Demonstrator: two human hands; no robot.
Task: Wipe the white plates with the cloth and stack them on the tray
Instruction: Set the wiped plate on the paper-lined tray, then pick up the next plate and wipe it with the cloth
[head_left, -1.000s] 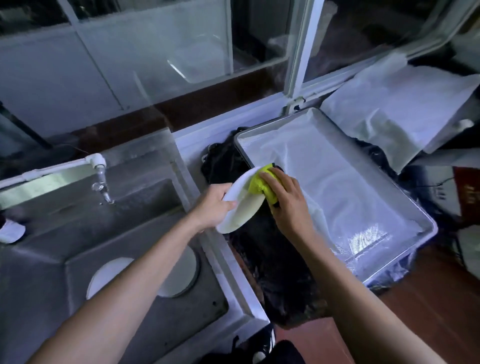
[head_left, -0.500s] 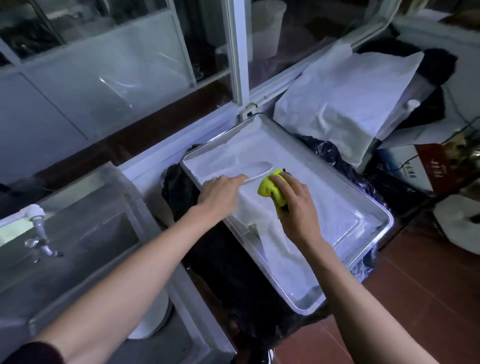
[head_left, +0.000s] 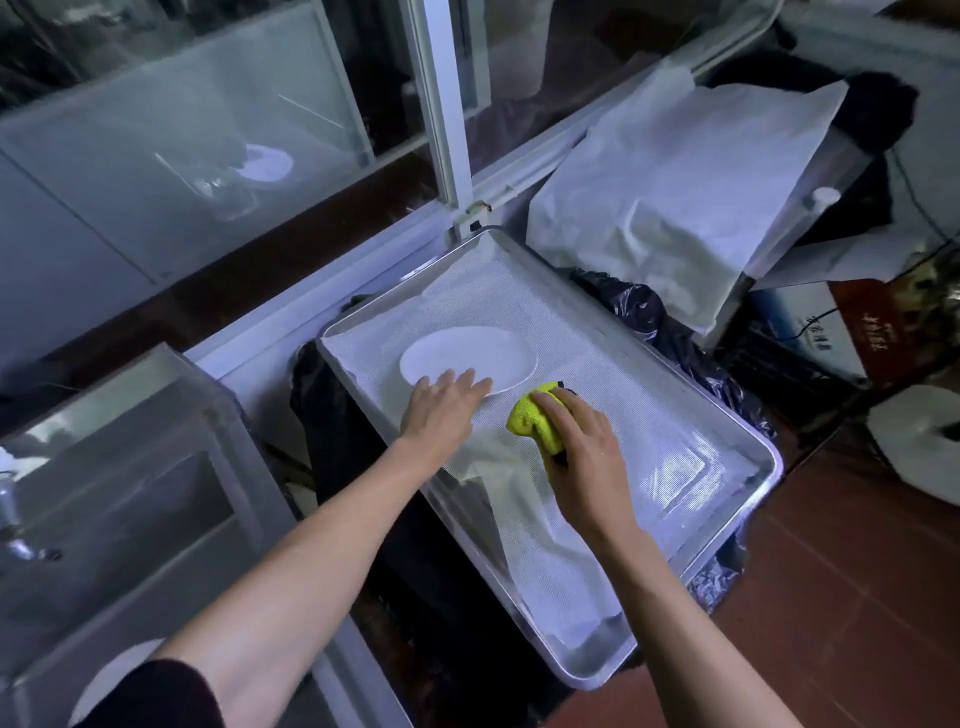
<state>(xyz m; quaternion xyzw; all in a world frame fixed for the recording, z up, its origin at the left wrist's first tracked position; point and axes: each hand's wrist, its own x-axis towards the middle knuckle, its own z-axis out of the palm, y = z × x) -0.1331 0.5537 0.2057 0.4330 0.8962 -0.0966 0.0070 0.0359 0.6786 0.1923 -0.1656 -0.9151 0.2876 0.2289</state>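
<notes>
A white plate (head_left: 470, 358) lies flat in the far left part of the metal tray (head_left: 727, 525), which is lined with white mesh cloth. My left hand (head_left: 441, 408) hovers at the plate's near rim with its fingers straight, the fingertips over or touching the edge. Just right of it, my right hand (head_left: 582, 449) grips a bunched yellow-green cloth (head_left: 535, 421) above the tray liner. Another white plate (head_left: 111, 680) shows partly in the sink at the lower left, behind my left sleeve.
A steel sink (head_left: 130, 499) with a tap (head_left: 15, 540) is at the left. Window frames (head_left: 441, 114) run behind the tray. White sheets (head_left: 670, 197) cover things at the right, black plastic (head_left: 649, 317) lies beside the tray, and brown floor tiles (head_left: 857, 597) are at the lower right.
The plate went from being held tilted and wiped beside the sink to lying flat in the tray. My left hand has let go of it and straightened; the right hand still holds the cloth.
</notes>
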